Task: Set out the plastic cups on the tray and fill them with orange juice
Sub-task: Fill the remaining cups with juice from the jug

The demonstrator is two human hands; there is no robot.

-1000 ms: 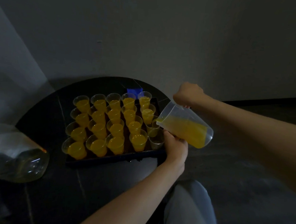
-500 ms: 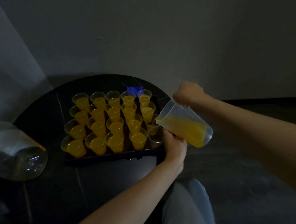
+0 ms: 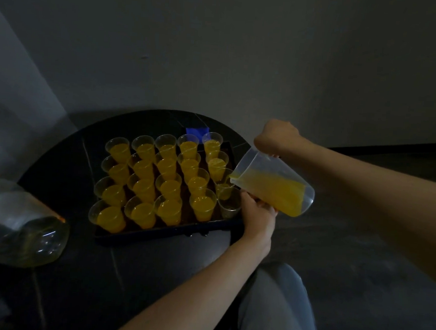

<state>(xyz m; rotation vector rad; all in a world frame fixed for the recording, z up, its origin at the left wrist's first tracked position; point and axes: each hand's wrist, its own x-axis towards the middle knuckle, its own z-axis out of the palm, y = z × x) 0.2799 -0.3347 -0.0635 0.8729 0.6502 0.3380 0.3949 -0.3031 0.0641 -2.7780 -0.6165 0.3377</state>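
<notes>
Status: nearly done. Tray [image 3: 156, 233] sits on the round dark table [image 3: 63, 170], with all twenty cups [image 3: 145, 170] set out in four rows of five. The four left columns read full, plus the two far cups of the right column. Right hand [image 3: 277, 139] is fisted tight on the far side of the clear jug [image 3: 263, 165], probably on a handle, can't see it. Jug is tipped left with its spout over the third cup [image 3: 223, 188] of the right column and orange juice [image 3: 276, 191] at the lip; that cup looks part full. Left hand [image 3: 256, 213] is under the jug's near side, fingertips touching it, thumb just beside the near-right cup [image 3: 229, 205]; can't tell whether the fingers are wrapped or flat. That near-right cup is the only one that looks empty. Left to do, by my read: top up the third, fill the last. Jug looks to hold enough. Empty-looking bottle [image 3: 21, 229] lies on its side near left; a blue thing [image 3: 197, 131] sits beyond the tray.
</notes>
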